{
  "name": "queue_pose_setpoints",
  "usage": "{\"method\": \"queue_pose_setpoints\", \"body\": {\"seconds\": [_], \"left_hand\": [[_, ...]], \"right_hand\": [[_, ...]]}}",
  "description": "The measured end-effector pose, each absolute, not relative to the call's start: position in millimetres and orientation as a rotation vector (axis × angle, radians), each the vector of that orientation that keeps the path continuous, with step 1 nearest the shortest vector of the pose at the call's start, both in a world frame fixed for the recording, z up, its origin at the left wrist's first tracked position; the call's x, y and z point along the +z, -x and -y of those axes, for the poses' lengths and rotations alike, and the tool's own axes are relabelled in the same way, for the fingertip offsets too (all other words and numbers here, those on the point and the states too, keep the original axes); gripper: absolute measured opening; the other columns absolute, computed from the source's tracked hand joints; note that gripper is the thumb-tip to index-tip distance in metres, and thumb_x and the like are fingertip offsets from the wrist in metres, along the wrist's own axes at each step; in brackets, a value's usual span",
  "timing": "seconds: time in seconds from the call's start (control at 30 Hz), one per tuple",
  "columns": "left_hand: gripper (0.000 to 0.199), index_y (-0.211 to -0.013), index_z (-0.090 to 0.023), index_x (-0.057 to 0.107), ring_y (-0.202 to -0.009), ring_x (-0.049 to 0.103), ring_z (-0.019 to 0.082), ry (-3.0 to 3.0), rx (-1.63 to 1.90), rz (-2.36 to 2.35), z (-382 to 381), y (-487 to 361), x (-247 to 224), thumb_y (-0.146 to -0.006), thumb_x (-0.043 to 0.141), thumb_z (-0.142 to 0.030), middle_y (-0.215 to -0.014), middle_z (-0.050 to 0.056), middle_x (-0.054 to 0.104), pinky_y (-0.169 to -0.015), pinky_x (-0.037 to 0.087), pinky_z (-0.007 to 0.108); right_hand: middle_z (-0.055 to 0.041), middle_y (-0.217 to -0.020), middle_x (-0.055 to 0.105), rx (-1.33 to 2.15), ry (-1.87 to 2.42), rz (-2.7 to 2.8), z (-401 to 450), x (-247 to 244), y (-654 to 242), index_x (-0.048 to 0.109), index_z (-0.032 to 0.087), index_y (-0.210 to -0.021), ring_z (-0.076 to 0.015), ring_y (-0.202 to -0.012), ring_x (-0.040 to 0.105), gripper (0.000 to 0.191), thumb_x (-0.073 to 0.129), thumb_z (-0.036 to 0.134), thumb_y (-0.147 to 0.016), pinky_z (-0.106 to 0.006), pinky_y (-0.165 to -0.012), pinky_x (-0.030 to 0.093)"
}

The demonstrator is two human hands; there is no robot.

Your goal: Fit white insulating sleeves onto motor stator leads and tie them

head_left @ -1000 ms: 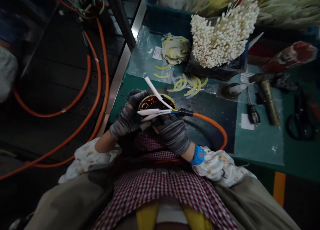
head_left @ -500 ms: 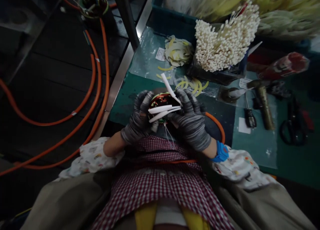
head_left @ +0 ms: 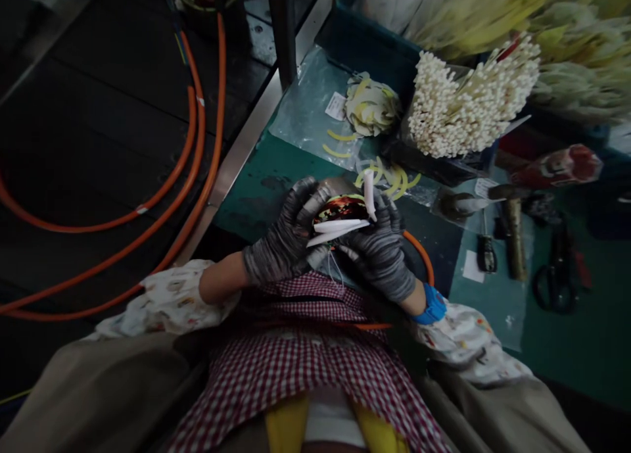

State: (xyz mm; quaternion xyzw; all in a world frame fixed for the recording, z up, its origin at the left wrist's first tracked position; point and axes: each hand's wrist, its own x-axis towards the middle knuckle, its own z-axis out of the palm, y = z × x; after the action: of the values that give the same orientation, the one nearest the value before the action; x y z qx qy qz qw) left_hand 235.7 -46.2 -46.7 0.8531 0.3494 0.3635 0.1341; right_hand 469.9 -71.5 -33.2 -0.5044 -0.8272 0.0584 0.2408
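Observation:
Both of my hands wear grey striped gloves and are at a round motor-like part with dark red windings, close to my lap. My left hand is wrapped round its left side. My right hand is closed at its right side, around the ends of white sleeve-like strips; one more white strip stands up by the right fingers. Thin white strings hang from the near side of the part. The fingertips are partly hidden behind the strips and the part.
Yellow curved strips, a pile of pale pieces and a bundle of white-tipped sticks lie beyond my hands. To the right are a screwdriver, a hammer and black scissors. Orange hoses curve on the left.
The view has shifted, so the table items appear moved. The upper white strip, tilted left before, now stands nearly upright by my right fingers. Both hands remain at the round part.

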Motion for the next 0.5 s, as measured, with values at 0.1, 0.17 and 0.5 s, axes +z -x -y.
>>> {"method": "queue_pose_setpoints", "body": {"seconds": [0.1, 0.17, 0.5], "left_hand": [[0.095, -0.165, -0.017, 0.024, -0.157, 0.034, 0.039, -2.380, 1.145, -1.044, 46.8, -242.2, -44.6, -0.096, 0.057, -0.073, -0.163, 0.023, 0.035, -0.128, 0.038, 0.058], [0.085, -0.163, -0.021, 0.028, -0.156, 0.038, 0.036, -2.314, 1.187, -1.086, 46.4, -247.2, -45.0, -0.098, 0.064, -0.062, -0.162, 0.020, 0.039, -0.128, 0.041, 0.055], [0.071, -0.157, -0.027, 0.041, -0.154, 0.042, 0.033, -2.123, 1.216, -1.131, 42.4, -268.9, -33.4, -0.092, 0.068, -0.038, -0.158, 0.011, 0.048, -0.130, 0.040, 0.053]], "right_hand": [[-0.0133, -0.164, 0.048, 0.249, 1.503, 2.168, 74.4, -32.9, -465.5, 0.065, 0.027, -0.140, -0.0390, -0.151, 0.043, 0.051, 0.071, 0.049, -0.095, -0.063, -0.127, 0.034], [-0.0145, -0.162, 0.050, 0.320, 1.545, 2.099, 75.3, -30.9, -466.2, 0.060, 0.026, -0.146, -0.0394, -0.148, 0.047, 0.058, 0.073, 0.049, -0.094, -0.064, -0.125, 0.039], [-0.0088, -0.142, 0.067, 0.459, 1.394, 1.945, 71.4, -25.7, -492.0, 0.067, 0.032, -0.137, -0.0288, -0.125, 0.067, 0.040, 0.067, 0.030, -0.098, -0.044, -0.100, 0.061]]}}
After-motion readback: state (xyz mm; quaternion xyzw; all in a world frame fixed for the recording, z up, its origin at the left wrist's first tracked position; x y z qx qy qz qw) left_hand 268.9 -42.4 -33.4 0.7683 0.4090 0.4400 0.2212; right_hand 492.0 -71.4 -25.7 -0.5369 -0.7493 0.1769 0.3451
